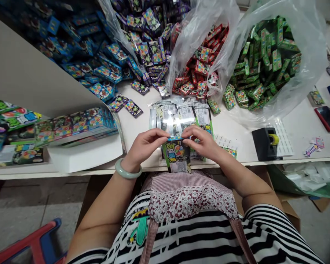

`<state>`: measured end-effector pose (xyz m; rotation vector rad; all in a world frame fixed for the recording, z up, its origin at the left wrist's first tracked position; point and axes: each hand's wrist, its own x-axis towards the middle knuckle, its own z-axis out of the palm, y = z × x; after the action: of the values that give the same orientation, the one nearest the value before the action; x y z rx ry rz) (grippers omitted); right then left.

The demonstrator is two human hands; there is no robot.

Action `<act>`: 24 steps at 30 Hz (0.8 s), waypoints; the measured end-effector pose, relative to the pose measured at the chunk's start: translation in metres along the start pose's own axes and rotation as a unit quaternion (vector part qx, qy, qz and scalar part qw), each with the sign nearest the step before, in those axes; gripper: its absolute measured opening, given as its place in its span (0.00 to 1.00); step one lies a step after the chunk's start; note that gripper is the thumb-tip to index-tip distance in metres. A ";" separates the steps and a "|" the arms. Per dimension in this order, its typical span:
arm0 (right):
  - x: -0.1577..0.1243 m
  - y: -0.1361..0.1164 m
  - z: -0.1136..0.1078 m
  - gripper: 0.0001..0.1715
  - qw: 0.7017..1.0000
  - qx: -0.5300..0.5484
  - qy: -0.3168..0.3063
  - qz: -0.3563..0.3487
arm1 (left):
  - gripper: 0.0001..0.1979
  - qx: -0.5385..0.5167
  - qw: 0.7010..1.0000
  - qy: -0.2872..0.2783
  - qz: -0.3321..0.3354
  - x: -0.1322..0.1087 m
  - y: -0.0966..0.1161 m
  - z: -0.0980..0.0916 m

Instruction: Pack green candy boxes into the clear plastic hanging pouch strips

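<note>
A black-and-green printed packet (178,156) is held upright near the table's front edge, its blue top edge toward the table. My left hand (151,141) pinches one end of that edge between thumb and fingertips. At the other end, my right hand (196,139) pinches in the same way. Clear plastic sleeves with printed cards (185,113) lie overlapping just behind my hands, with bright glare on them. Whether anything is inside the held packet is hidden from me.
Heaps of small blue boxes (107,73), purple boxes (154,51), red boxes (202,68) and green boxes (264,62) fill the back, some in clear bags. At right are a black tape dispenser (265,144) and a phone (327,118). An open display carton (82,156) stands left.
</note>
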<state>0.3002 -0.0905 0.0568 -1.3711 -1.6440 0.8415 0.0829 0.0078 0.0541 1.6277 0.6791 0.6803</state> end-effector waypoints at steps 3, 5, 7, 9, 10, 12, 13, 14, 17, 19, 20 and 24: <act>-0.002 0.000 0.003 0.04 0.999 -0.006 0.005 0.037 | 0.17 -0.017 0.998 0.039 -0.045 0.002 -0.002 0.003; -0.003 -0.001 0.003 0.04 0.999 0.003 0.010 0.048 | 0.15 -0.001 0.999 0.029 -0.029 0.003 0.001 0.005; -0.005 0.000 0.002 0.03 0.999 0.011 0.012 0.046 | 0.13 0.028 0.999 -0.002 0.015 0.003 0.004 0.005; -0.007 0.001 0.002 0.03 0.999 0.008 0.016 0.027 | 0.12 0.047 0.997 -0.030 0.052 0.001 0.006 0.003; -0.008 0.002 0.002 0.02 1.000 0.003 0.019 0.014 | 0.12 0.051 0.996 -0.040 0.064 0.000 0.005 0.002; -0.008 0.003 0.004 0.02 1.000 -0.010 0.027 -0.008 | 0.12 0.052 0.995 -0.049 0.074 -0.004 0.000 0.000; -0.008 0.003 0.006 0.03 0.999 -0.014 0.030 -0.014 | 0.11 0.052 0.995 -0.050 0.074 -0.006 -0.004 0.000; -0.007 0.003 0.007 0.02 0.999 -0.017 0.032 -0.016 | 0.10 0.051 0.995 -0.046 0.073 -0.009 -0.008 0.000; -0.005 0.001 0.012 0.02 0.999 -0.018 0.035 -0.023 | 0.09 0.032 0.997 -0.018 0.064 -0.014 -0.020 0.005; -0.004 0.000 0.011 0.03 0.999 -0.014 0.031 -0.018 | 0.10 0.012 0.999 0.006 0.048 -0.016 -0.025 0.009; -0.004 0.000 0.010 0.03 1.000 -0.010 0.025 -0.008 | 0.11 0.004 0.999 0.016 0.038 -0.016 -0.026 0.010; -0.005 0.004 0.005 0.03 0.998 0.015 0.015 0.052 | 0.16 0.009 0.999 0.038 0.024 -0.013 -0.024 0.012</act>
<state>0.2981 -0.0943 0.0503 -1.4515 -1.5409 0.8982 0.0817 -0.0066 0.0281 1.6453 0.7052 0.7766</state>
